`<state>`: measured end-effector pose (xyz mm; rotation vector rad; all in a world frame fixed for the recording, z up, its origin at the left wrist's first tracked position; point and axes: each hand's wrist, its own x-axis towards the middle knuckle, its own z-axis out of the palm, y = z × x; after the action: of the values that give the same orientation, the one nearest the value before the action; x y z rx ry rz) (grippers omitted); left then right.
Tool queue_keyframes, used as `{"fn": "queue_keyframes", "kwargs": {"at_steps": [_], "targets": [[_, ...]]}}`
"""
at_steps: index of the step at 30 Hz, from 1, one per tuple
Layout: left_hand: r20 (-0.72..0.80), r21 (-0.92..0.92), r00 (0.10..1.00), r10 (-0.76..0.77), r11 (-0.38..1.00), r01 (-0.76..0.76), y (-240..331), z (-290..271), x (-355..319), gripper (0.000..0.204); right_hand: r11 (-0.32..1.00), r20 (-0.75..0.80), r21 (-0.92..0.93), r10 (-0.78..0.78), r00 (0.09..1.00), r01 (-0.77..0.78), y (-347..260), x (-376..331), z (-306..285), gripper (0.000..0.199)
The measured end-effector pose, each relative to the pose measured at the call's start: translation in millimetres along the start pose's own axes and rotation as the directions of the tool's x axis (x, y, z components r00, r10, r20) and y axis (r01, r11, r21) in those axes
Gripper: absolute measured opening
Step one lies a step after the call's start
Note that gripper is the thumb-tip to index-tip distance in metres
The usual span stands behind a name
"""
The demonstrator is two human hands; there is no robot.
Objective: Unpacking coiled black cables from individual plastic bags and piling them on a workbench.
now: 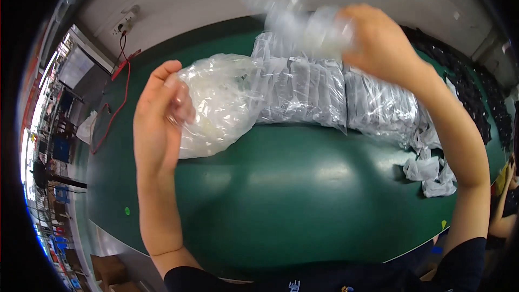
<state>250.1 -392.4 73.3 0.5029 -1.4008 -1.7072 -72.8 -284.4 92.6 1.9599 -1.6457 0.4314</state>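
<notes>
The right hand (373, 43) pinches some clear plastic (297, 21), pale and motion-blurred, above the far side of a green table (303, 200).
The left hand (159, 108) curls at a puffy, shiny see-through bag (221, 111); its grip cannot be told. The raised plastic partly hides wrapped grey packs (300, 89); whitish bundles (430, 173) lie rightward.

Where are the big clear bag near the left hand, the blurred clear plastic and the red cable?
Big clear bag (219, 111): head view, its middle.
Blurred clear plastic (324, 31): head view, lower-right portion.
Red cable (128, 82): head view, upper stretch.
</notes>
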Motion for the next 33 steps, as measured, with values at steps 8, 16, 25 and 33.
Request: {"fn": "queue_keyframes", "kwargs": {"at_steps": [8, 16, 25, 33], "targets": [[0.295, 0.458, 0.953, -0.068, 0.885, -0.079, 1.4, 78.1, -103.2, 0.021, 0.646, 0.382, 0.763, -0.481, 0.789, 0.024, -139.7, -43.4, -67.2, 0.026], [0.648, 0.573, 0.728, 0.225, 0.485, -0.66, 14.5, 105.1, -154.3, 0.024, -0.457, 0.638, 0.713, 0.108, 0.763, -0.532, -224.6, -98.2, -29.4, 0.028], [0.595, 0.249, 0.8, 0.078, 0.929, -0.275, -12.7, 145.7, -176.5, 0.017, -0.662, 0.597, 0.716, 0.419, 0.684, -0.22, -241.7, -90.8, -2.7, 0.033], [0.509, -0.141, 0.849, -0.141, 0.96, 0.243, -44.1, 137.4, -165.8, 0.011, 0.223, 0.366, 0.887, 0.196, 0.91, -0.405, -193.0, -105.0, 8.8, 0.039]]}}
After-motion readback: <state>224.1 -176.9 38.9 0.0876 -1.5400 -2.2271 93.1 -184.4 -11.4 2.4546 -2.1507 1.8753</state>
